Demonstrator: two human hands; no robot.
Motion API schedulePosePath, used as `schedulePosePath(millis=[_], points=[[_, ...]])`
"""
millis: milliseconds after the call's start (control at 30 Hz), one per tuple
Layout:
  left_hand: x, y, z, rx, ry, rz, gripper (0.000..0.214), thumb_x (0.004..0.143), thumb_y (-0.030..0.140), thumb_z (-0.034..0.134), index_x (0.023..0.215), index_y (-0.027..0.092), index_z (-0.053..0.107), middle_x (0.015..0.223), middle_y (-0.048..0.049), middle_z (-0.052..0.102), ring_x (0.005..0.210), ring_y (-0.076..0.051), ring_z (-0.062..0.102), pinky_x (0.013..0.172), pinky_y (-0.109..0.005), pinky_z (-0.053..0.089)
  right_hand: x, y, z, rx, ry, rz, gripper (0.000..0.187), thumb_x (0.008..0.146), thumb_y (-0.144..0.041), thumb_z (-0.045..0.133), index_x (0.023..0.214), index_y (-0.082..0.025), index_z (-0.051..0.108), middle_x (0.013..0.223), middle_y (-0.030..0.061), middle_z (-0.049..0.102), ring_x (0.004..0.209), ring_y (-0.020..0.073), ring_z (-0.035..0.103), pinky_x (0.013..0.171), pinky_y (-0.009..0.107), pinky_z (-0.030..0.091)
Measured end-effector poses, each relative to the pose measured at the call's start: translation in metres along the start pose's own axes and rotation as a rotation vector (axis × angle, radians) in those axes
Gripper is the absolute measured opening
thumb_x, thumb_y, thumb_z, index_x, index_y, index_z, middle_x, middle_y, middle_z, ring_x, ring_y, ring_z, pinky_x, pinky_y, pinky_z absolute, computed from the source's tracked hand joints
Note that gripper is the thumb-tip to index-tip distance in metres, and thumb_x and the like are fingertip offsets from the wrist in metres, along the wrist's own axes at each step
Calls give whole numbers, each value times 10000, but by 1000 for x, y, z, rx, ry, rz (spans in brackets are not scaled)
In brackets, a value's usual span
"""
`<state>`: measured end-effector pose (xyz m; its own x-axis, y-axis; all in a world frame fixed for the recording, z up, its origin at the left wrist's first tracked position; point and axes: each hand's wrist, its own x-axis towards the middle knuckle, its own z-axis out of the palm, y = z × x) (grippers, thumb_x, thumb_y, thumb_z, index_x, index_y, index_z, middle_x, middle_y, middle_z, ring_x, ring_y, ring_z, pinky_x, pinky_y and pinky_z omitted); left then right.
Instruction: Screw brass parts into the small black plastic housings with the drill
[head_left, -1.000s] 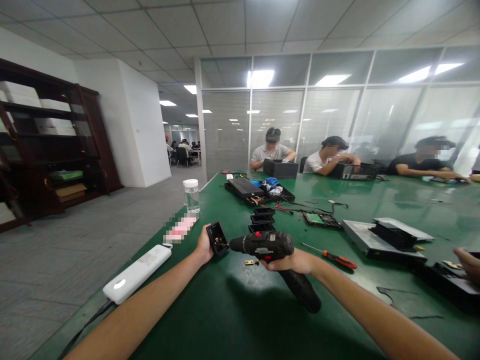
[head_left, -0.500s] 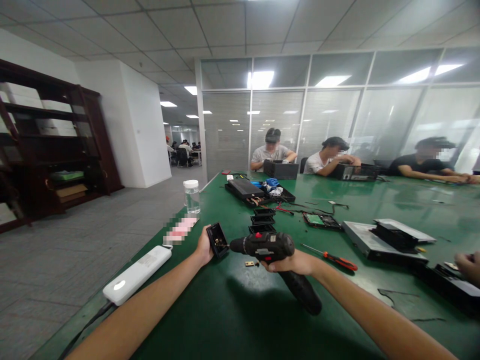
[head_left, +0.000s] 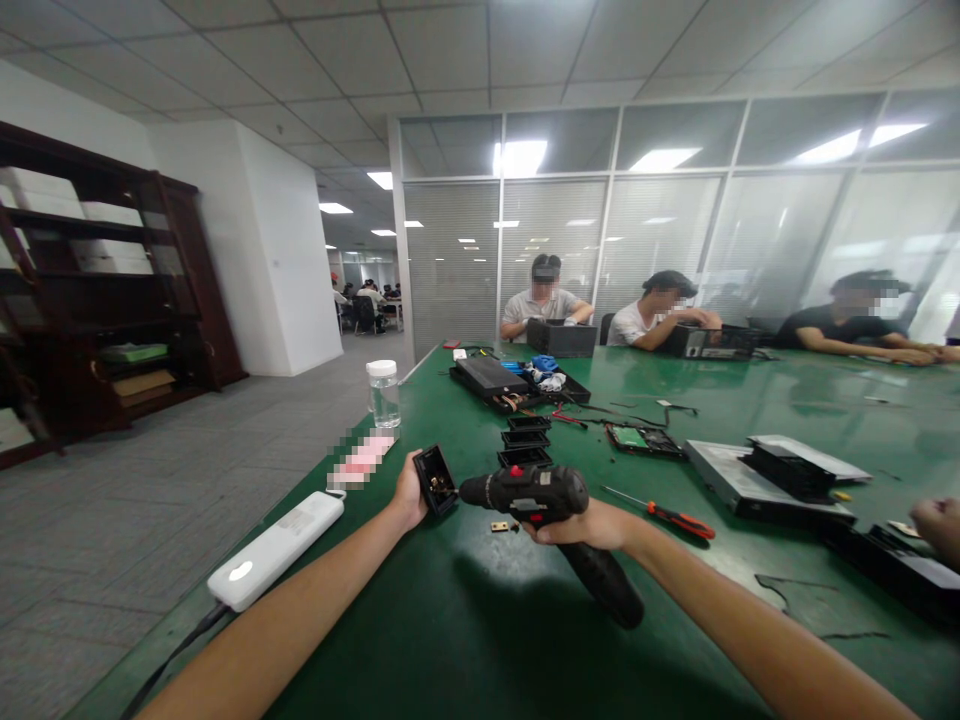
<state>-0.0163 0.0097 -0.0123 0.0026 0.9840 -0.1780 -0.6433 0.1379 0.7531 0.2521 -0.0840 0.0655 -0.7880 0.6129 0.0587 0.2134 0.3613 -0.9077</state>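
Observation:
My left hand (head_left: 407, 493) grips a small black open box (head_left: 435, 480), tilted on its edge on the green table (head_left: 480, 640), with brass parts showing inside. My right hand (head_left: 581, 523) is wrapped round a black cordless drill (head_left: 551, 510). The drill's tip points left into the box. A small brass piece (head_left: 499, 526) lies on the table just under the drill's nose.
A white power strip (head_left: 274, 548) lies at the left table edge, a clear bottle (head_left: 384, 392) beyond it. Stacked black frames (head_left: 526, 438), a red-handled screwdriver (head_left: 664, 513), a circuit board (head_left: 637, 439) and opened black cases (head_left: 772, 472) lie ahead. Three people work at the far side. Another person's hand (head_left: 941, 525) rests far right.
My hands, the box and the drill stay almost still. The other person's hand at the far right edge has shifted slightly.

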Motion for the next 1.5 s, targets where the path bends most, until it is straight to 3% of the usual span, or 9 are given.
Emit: schedulePosePath(millis=[1500], points=[[2,-1,-2,12,-20,20,274,652,434,500,679,163,527,565,-17,546,510,-180,539,533,-338,452,0,11,-3,35,-11,4,214,720,-221,580,900,-111,549,784,24,493,720,117,452,693,242,391]])
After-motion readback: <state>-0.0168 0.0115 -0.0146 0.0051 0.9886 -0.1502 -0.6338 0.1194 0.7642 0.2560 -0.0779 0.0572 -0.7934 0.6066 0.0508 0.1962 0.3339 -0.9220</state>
